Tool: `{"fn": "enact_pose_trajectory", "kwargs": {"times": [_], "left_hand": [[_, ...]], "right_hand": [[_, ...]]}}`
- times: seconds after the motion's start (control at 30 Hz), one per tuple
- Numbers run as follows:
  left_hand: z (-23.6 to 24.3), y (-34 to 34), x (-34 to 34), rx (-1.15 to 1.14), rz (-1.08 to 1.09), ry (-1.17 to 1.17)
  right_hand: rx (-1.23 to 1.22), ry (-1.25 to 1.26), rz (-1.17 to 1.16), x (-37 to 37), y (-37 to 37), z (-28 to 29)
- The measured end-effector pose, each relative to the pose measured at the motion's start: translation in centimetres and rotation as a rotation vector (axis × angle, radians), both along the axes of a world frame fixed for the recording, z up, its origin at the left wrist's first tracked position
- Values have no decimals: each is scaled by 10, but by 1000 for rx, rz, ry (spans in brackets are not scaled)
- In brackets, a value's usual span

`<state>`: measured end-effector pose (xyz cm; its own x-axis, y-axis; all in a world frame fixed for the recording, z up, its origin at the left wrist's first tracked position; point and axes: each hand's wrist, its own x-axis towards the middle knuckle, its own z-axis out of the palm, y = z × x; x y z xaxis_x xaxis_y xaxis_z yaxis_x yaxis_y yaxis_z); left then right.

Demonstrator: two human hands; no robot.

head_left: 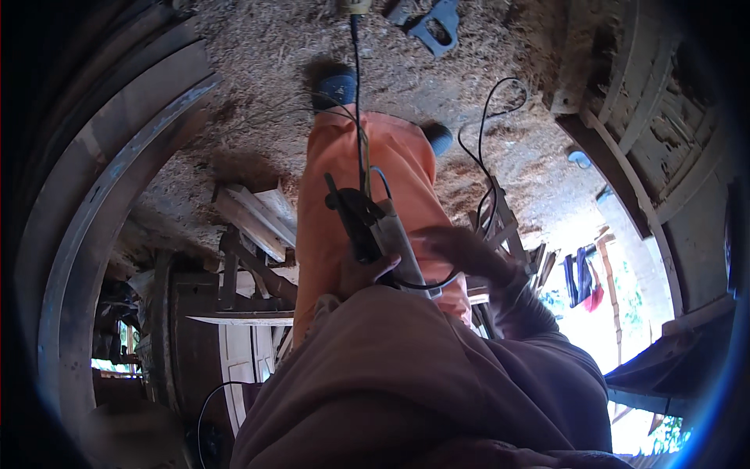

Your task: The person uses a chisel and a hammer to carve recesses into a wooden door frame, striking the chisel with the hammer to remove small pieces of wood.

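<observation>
My left hand (366, 275) is closed round the lower end of a dark, elongated object (355, 223) in front of my body, its thumb on the right side. The object's exact kind is too dim to tell. Beside it lies a long pale grey bar (404, 248), slanting down to the right, with a black cable looping past its lower part. My right hand (453, 248) is just right of the bar, dark and blurred; its fingers do not show clearly, nor whether they touch it. A cord (361, 133) runs from the dark object up to a yellowish piece (358, 6) at the top edge.
Shavings cover the ground (266, 70). A blue-grey handsaw handle (437, 30) lies at the top. Wooden boards (254, 219) are stacked at left, and a black cable (480, 148) loops on the right. Curved timber edges (125, 156) line the left side; a panelled wooden piece (664, 133) stands at right.
</observation>
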<state>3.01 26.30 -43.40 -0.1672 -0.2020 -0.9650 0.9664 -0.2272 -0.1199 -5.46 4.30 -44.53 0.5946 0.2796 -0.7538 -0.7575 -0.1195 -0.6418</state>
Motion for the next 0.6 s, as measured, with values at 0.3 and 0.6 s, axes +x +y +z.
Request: {"fn": "enact_pose_trajectory", "kwargs": {"times": [0.3, 0.6], "left_hand": [[-4, 7, 3, -1, 92, 10], [-9, 25, 8, -132, 403, 87]], "right_hand": [[-860, -142, -366, 236, -67, -303], [-975, 111, -302, 331, -59, -392]]}}
